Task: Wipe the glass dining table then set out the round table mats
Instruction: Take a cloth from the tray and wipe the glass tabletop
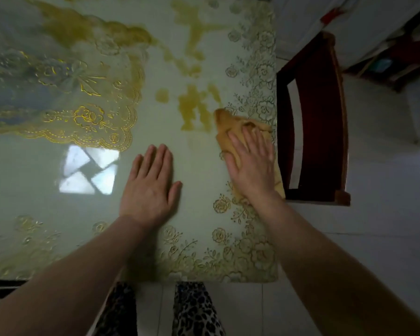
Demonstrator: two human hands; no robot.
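The glass dining table (199, 180) fills most of the view, pale green with a gold flower border along its right and near edges. My right hand (251, 161) lies flat with straight fingers on a yellow-orange cloth (230, 122), pressing it to the glass close to the right edge. My left hand (152, 183) rests flat, palm down, on the bare glass left of the cloth. A gold lace mat (87, 117) lies on the left part of the table. Yellowish smears (192, 105) show on the glass just beyond the cloth.
A dark red wooden chair (313, 122) stands tight against the table's right edge. White floor tiles (386, 214) lie to the right. A window's bright reflection (90, 169) sits on the glass at left. My leopard-print legs (194, 311) stand at the near edge.
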